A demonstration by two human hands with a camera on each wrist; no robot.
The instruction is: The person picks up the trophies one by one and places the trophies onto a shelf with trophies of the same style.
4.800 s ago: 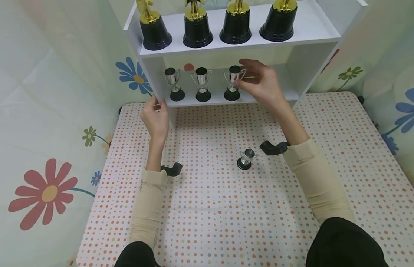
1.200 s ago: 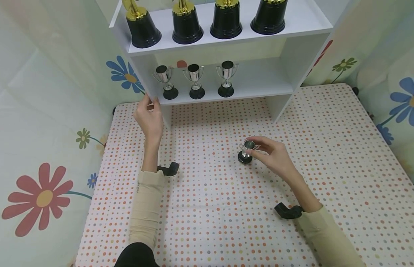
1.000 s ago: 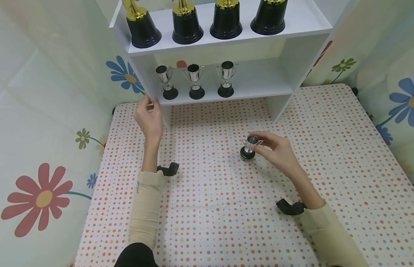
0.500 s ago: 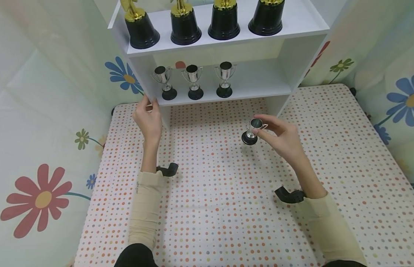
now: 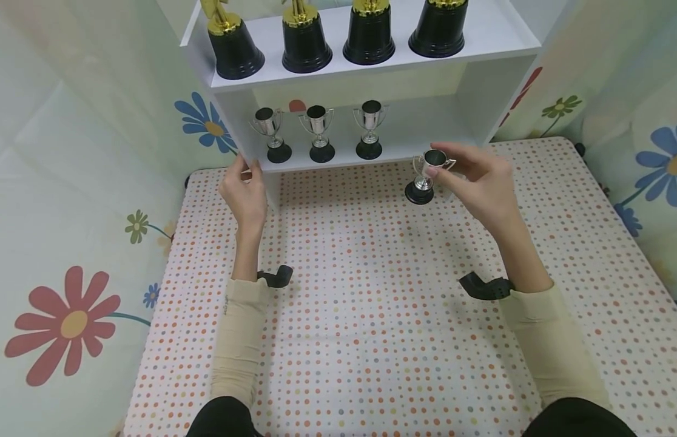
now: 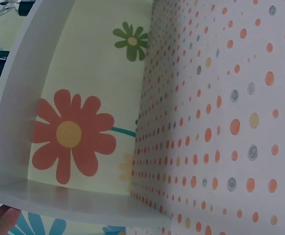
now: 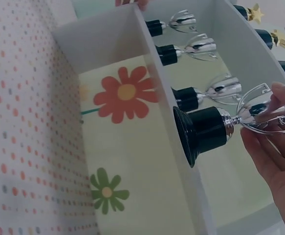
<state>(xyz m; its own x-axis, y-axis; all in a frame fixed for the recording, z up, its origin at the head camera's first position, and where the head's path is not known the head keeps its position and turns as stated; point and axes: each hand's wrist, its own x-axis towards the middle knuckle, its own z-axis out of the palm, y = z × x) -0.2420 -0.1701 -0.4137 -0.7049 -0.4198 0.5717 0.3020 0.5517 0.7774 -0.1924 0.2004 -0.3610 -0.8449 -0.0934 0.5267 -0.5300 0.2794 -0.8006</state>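
Note:
My right hand pinches a small silver trophy cup with a black base, thumb and fingers at its cup. It hangs slightly tilted in front of the middle board, as the right wrist view shows its black base by the board's edge. On the middle board of the white shelf stand three matching trophy cups: left, middle and right. My left hand grips the shelf's lower left front corner between thumb and fingers. In the left wrist view its fingers are mostly cut off.
Several larger trophies with gold tops and black bases, one being a trophy at right, line the upper board. A dotted cloth covers the table. A flower-printed curtain hangs at the sides and behind.
My right hand let go of the third cup on the shelf, took the remaining cup from the table, and raised it forward to the middle board. My left hand keeps its hold.

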